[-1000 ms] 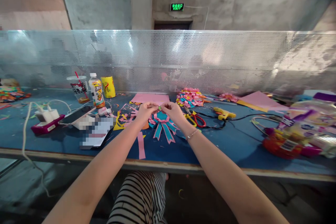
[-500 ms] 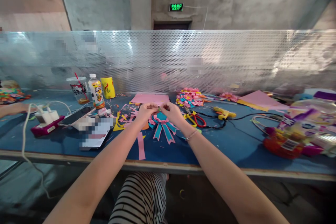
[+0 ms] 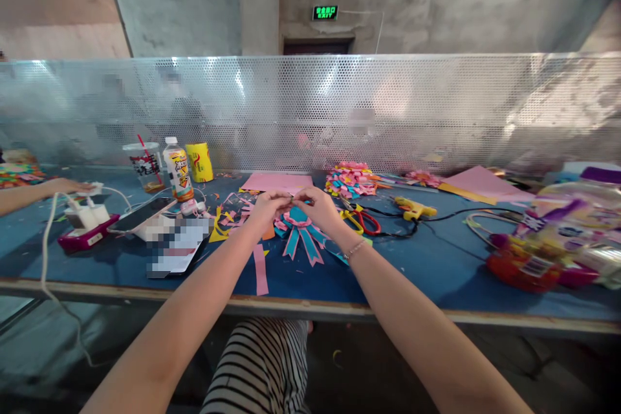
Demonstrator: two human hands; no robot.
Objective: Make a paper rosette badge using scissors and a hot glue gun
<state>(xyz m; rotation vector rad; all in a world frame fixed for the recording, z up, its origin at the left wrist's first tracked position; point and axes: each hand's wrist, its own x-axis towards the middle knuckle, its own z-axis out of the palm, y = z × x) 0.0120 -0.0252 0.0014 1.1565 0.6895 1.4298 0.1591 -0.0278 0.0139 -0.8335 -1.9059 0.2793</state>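
Observation:
My left hand and my right hand meet fingertip to fingertip above the blue table. Both are closed in a pinch on something too small to make out. Just under and in front of them lies a blue and pink paper rosette with notched ribbon tails spread toward me; its upper part is partly hidden by my hands. Pink and yellow paper scraps lie left of my left hand, and a pink paper strip rests nearer the table edge. Scissors with red and yellow handles lie beside my right hand.
A yellow glue gun with its cable and a pile of folded paper pieces lie to the right. Left stand phones, a power strip, a bottle and a cup. A co-worker's hand reaches in.
My hands stay nearly in place, with the fingertips shifting slightly; the small greenish bit between them shows less now. The co-worker's hand has moved right, toward the chargers.

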